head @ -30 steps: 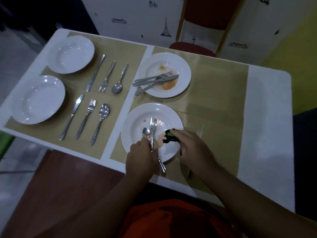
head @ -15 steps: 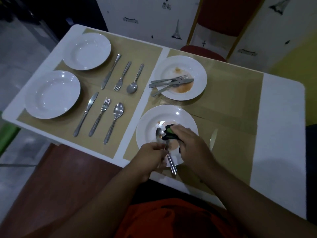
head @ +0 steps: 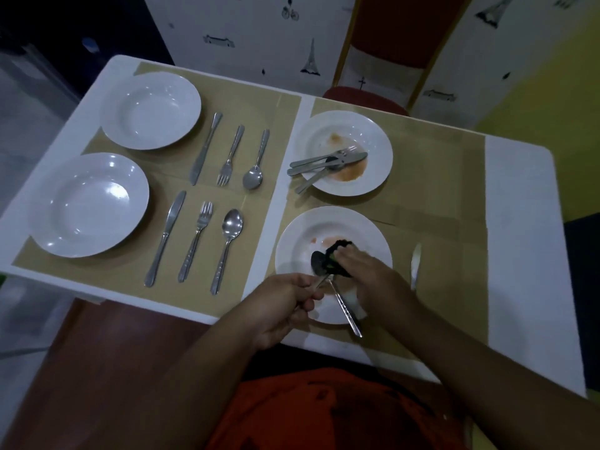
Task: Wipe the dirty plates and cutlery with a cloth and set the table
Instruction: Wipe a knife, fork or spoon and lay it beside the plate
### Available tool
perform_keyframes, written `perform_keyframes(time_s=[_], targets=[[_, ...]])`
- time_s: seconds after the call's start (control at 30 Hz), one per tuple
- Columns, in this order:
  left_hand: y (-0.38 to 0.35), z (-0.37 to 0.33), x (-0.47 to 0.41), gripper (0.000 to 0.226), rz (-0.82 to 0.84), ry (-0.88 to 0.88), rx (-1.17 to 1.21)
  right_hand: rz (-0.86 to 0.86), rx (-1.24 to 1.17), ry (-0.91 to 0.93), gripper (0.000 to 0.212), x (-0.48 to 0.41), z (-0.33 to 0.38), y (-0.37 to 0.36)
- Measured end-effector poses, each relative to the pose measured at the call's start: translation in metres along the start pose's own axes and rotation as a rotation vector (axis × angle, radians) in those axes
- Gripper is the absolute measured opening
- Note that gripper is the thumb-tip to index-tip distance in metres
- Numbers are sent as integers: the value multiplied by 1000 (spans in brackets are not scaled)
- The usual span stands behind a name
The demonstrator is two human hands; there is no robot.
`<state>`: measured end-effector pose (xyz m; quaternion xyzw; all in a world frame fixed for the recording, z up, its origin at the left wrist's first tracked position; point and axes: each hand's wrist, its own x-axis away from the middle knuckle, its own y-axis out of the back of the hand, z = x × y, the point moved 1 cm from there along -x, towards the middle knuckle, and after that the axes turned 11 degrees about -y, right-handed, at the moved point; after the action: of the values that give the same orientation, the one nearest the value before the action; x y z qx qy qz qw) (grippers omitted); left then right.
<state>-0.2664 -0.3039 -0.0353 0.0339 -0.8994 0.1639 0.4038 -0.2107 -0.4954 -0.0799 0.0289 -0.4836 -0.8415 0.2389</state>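
Here the left hand is closed around the handle of a spoon, holding its bowl up over the near dirty plate. The right hand is clenched on a dark cloth, pressed against the spoon's bowl. A second utensil lies on this plate's near side, its handle poking past the rim toward the person; what kind it is I cannot tell. Orange smears mark the plate's middle. Just to its right, a knife lies on the tan placemat.

Beyond, the far dirty plate holds a heap of cutlery and an orange stain. On the left placemat, two clean plates sit, one near and one far, each with a knife, fork and spoon in a row to its right: the near row and the far row.

The table is white with rounded corners, its bare top showing on the right and in a strip between the mats. Behind it stands a chair with a red seat, against a white wall printed with small dark drawings, among them towers and a bicycle. A yellow surface fills the right; the floor at lower left is reddish-brown.
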Motion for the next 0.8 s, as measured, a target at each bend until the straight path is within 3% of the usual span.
perform_keyframes(time_s=[0.13, 0.27, 0.43, 0.57, 0.67, 0.73, 0.8], targets=[[9, -11, 7, 21, 86, 31, -286, -170, -226, -325, 49, -16, 9, 29], [9, -14, -6, 25, 50, -60, -577, -334, -262, -316, 47, -9, 32, 44], [-2, -20, -6, 20, 36, -85, -510, -269, -95, -130, 55, 5, 65, 33], [-1, -24, -5, 23, 90, -90, -427, -55, 40, 40, 58, 8, 48, 3], [5, -16, -5, 24, 61, -102, -497, -63, -2, -133, 56, 0, 41, 8], [6, -10, -2, 24, 57, -94, -499, -161, -85, -287, 50, -3, 44, 22], [5, -5, -3, 21, 45, -75, -491, -287, -97, -306, 48, -2, 50, 31]])
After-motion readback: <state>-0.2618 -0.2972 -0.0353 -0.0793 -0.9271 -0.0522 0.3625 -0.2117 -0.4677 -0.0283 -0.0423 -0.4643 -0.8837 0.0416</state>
